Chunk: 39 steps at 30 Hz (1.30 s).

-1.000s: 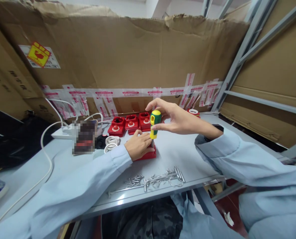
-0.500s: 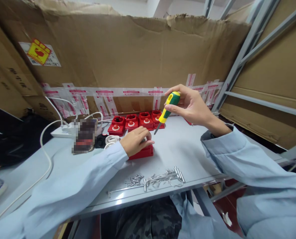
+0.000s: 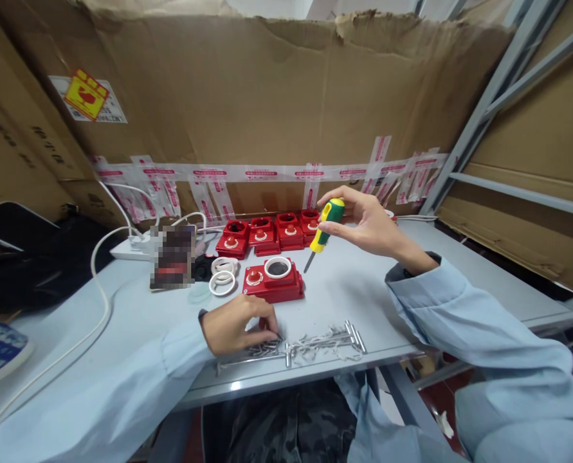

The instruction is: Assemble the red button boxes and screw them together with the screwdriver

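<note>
My right hand [image 3: 363, 222] grips a yellow and green screwdriver [image 3: 328, 225] by its handle, tip tilted down to the left above the table. At the small pile of screws [image 3: 265, 349] near the table's front edge, my left hand [image 3: 242, 325] has its thumb and fingers pinched together. A small dark tip shows at those fingers, probably a screw, but I cannot make it out clearly. Between the hands sits a red box [image 3: 272, 292] with a red dome and a white ring [image 3: 277, 267] around its round opening.
Several similar red boxes [image 3: 262, 236] line the back against the cardboard [image 3: 267, 103]. Loose white rings [image 3: 222, 283], a phone [image 3: 173, 257] and a white power strip [image 3: 130, 247] are at left. Metal rods [image 3: 356, 337] and white strips [image 3: 318, 343] lie along the front edge.
My left hand has moved from the red box down toward me to the screws, uncovering the box and its white ring. The screwdriver stays in my right hand, slightly lower in view.
</note>
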Each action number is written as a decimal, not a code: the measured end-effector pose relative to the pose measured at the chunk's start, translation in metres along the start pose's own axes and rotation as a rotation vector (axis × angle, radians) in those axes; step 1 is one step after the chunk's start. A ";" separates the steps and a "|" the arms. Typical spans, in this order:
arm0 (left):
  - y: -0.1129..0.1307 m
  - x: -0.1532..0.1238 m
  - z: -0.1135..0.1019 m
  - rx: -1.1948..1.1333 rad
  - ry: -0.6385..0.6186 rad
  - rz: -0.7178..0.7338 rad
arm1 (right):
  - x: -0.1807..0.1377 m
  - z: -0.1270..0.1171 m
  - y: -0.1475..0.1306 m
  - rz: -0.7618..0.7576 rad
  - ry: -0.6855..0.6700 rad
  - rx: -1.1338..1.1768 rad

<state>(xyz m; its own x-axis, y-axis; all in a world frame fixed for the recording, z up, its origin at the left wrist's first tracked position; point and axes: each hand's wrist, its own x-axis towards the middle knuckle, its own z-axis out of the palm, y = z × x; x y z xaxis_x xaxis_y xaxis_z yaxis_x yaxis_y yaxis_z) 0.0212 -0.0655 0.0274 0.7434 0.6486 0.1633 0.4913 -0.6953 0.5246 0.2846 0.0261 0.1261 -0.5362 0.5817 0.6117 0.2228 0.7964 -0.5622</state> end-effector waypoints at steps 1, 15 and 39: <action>0.000 0.002 0.002 0.001 0.000 0.003 | 0.000 0.000 0.000 -0.002 -0.002 -0.003; -0.002 0.012 0.007 -0.091 0.020 0.105 | 0.000 0.005 0.002 0.005 -0.021 0.021; -0.014 0.007 -0.001 0.071 0.299 0.143 | 0.001 0.015 0.021 0.060 0.167 0.100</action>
<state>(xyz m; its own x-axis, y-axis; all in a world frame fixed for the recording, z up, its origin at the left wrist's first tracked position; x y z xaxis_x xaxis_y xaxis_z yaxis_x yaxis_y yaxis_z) 0.0189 -0.0515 0.0223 0.6459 0.5980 0.4746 0.4300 -0.7986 0.4211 0.2764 0.0410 0.1059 -0.3804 0.6537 0.6542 0.1637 0.7438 -0.6481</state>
